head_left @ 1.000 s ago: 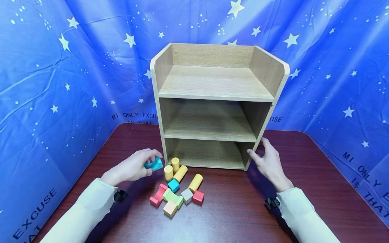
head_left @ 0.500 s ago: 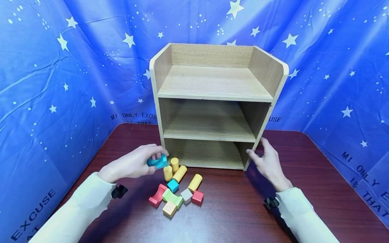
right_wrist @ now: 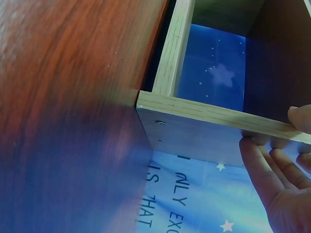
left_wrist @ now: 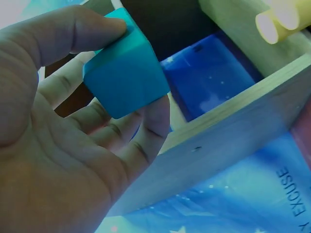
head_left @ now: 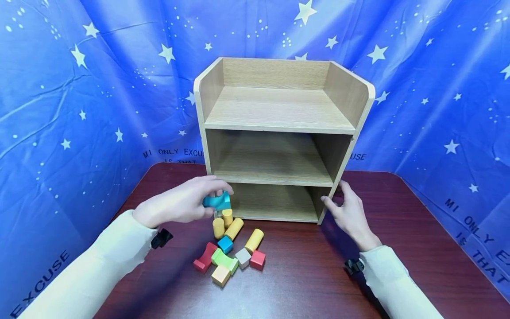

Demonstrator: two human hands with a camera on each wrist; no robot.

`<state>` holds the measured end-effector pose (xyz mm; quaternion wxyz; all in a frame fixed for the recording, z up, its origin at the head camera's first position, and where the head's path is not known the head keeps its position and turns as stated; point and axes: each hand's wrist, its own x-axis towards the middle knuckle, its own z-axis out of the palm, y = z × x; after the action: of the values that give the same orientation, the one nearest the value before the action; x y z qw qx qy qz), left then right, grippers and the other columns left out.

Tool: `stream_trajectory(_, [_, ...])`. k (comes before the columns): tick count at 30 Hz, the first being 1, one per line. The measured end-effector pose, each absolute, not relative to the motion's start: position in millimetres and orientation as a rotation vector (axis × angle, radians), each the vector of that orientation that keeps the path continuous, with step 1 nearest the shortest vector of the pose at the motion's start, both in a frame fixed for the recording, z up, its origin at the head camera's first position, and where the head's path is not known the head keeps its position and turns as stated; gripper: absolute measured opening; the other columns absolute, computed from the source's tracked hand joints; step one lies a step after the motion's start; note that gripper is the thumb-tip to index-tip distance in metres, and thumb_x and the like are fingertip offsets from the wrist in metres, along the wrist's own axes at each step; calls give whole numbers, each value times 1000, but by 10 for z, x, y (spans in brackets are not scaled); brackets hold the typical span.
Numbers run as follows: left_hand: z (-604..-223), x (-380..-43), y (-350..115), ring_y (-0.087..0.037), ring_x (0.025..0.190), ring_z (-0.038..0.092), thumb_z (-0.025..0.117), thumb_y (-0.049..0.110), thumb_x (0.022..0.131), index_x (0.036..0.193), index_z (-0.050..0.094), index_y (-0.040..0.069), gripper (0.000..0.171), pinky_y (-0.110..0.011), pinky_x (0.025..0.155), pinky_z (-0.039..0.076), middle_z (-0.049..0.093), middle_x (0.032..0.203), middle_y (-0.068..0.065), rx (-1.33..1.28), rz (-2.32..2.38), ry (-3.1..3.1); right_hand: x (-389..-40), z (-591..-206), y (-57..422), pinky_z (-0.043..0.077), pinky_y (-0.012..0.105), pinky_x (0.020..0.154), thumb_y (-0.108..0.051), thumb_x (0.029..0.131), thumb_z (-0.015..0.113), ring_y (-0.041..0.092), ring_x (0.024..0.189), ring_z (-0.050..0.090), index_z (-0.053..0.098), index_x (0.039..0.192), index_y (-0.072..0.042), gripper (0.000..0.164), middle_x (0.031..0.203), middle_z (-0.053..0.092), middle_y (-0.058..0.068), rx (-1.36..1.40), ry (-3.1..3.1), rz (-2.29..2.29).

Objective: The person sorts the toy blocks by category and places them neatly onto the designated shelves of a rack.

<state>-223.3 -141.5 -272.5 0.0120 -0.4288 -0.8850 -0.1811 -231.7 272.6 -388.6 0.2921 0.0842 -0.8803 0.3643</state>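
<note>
My left hand [head_left: 183, 198] pinches a turquoise arched block [head_left: 217, 201] between thumb and fingers, held up off the table in front of the wooden shelf unit's lower left corner. In the left wrist view a flat face of that arched block [left_wrist: 127, 73] shows between thumb and fingertips. Just beneath the hand stand two yellow cylinders [head_left: 218, 228]. With its thumb at the front edge and its fingers along the outer side, my right hand [head_left: 351, 215] holds the right side panel of the shelf unit [head_left: 275, 180]. The right wrist view shows those fingers [right_wrist: 262, 167] against the panel.
In front of the shelf unit on the dark red table [head_left: 303, 283] lie two more yellow cylinders [head_left: 254, 240], a blue cube [head_left: 225, 244], a red arch [head_left: 205, 258], a green arch [head_left: 224, 260], a grey cube [head_left: 243, 258], a red cube [head_left: 257, 260] and a wooden-coloured cube [head_left: 221, 275].
My left hand has lifted the turquoise arched block and moved it right, toward the shelf unit's left front. The right hand has stayed on the side panel.
</note>
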Motion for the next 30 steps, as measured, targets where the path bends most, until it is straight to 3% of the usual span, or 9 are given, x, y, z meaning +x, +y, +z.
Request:
stream_trajectory(6, [-2535, -2223, -1313, -14, 87, 51, 71, 3, 75, 123, 58, 21, 52, -29, 72, 46, 53, 99, 5, -1369, -530, -2757, -2321, -3881, 2714, 45, 8, 68, -16, 85, 72, 28, 97, 62, 50, 128, -6, 49, 107, 64, 16, 225, -2342, 976])
stream_trajectory(8, [-2472, -2219, -1269, -14, 88, 51, 70, 3, 76, 124, 58, 22, 53, -29, 73, 47, 53, 101, 5, -1371, -522, -2774, -2323, -3885, 2713, 48, 12, 69, -16, 85, 72, 29, 97, 62, 50, 128, -5, 49, 107, 64, 16, 225, -2344, 977])
stream_trajectory(14, [-2263, -2227, -1111, -17, 94, 52, 70, 3, 77, 125, 58, 20, 52, -31, 77, 49, 55, 105, 2, -1404, -513, -2756, -2320, -3893, 2711, 54, 40, 72, -15, 85, 71, 30, 99, 62, 49, 128, -5, 49, 110, 62, 15, 224, -2349, 1005])
stream_trajectory(24, [-1955, -2230, -866, -16, 90, 49, 66, -2, 76, 123, 58, 18, 52, -30, 73, 45, 53, 98, 0, -1538, -491, -2666, -2307, -3881, 2705, 54, 41, 72, -13, 85, 71, 29, 99, 62, 50, 128, -5, 49, 110, 62, 15, 233, -2333, 1016])
stream_trajectory(30, [-1782, -2237, -738, -15, 92, 49, 66, -1, 77, 125, 58, 18, 51, -29, 79, 44, 55, 99, 2, -1563, -467, -2645, -2300, -3874, 2709, 54, 41, 71, -13, 85, 71, 29, 99, 62, 50, 128, -5, 49, 110, 62, 16, 232, -2337, 1000])
